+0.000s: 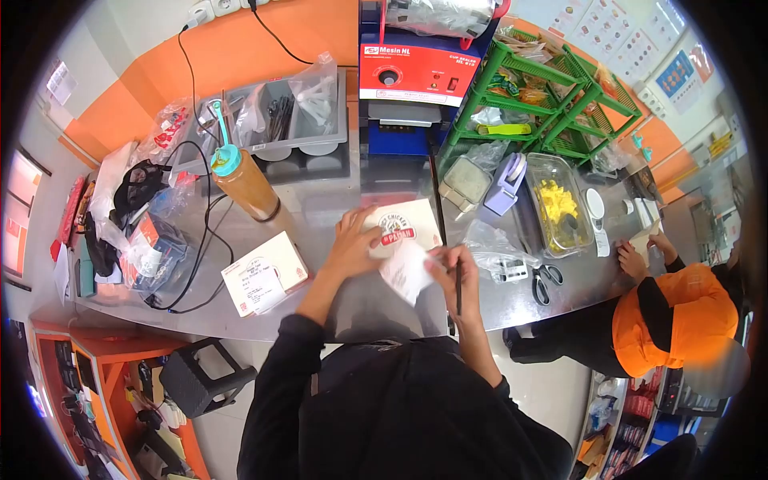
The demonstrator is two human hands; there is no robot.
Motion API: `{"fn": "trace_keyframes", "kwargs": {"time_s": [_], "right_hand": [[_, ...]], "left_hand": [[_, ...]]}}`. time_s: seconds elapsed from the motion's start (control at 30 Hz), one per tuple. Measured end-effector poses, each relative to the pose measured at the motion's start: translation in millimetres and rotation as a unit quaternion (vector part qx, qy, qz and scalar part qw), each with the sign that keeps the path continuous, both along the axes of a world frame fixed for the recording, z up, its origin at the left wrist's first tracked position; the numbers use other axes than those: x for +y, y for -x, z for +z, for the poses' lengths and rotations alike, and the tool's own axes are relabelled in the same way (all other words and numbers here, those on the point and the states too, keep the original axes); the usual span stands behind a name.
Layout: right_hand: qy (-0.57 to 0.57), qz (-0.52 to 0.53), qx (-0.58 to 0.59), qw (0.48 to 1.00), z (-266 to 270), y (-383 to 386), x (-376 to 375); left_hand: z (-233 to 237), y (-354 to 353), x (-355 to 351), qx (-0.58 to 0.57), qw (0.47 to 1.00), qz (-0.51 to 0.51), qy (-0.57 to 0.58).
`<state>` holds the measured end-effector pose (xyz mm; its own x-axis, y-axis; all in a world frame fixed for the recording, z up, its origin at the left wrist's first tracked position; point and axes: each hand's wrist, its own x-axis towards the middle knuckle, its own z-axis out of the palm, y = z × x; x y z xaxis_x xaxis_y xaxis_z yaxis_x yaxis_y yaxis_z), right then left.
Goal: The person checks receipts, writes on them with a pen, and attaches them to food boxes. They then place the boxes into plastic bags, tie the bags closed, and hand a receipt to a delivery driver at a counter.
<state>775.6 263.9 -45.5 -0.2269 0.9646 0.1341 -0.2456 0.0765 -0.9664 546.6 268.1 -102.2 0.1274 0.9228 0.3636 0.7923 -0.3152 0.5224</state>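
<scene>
A white cardboard food box (422, 218) with a printed chicken logo lies on the steel counter in front of me. My left hand (354, 244) rests on its left side, fingers spread over the lid. My right hand (464, 280) pinches a white paper slip (406, 274) by its right edge, and the slip hangs tilted over the box's near edge. A thin black pen (458, 290) is also held among the right fingers, pointing down. To the left, another white box (265, 274) carries a printed slip on top.
A sauce bottle (246, 186) with a turquoise lid stands beyond the left box, near loose black cables. Rightward are scissors (546, 285), a tape dispenser (506, 184) and a clear tub (558, 210) with yellow pieces. A cup sealer (416, 72) stands behind. A co-worker (672, 316) handles something at right.
</scene>
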Motion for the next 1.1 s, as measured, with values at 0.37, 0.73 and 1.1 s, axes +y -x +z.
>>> {"fn": "trace_keyframes", "kwargs": {"time_s": [0.37, 0.73, 1.1], "right_hand": [[-0.212, -0.167, -0.405, 0.873, -35.7, 39.8, 12.9], [-0.038, 0.040, -0.258, 0.965, -42.2, 45.6, 28.3], [-0.053, 0.044, -0.332, 0.941, -46.8, 48.0, 29.9]], "left_hand": [[1.0, -18.6, -34.8, -0.114, 0.992, 0.058, -0.011], [1.2, -17.8, -31.1, -0.126, 0.988, 0.078, 0.039], [-1.3, -15.4, -29.4, -0.134, 0.988, 0.074, 0.035]]}}
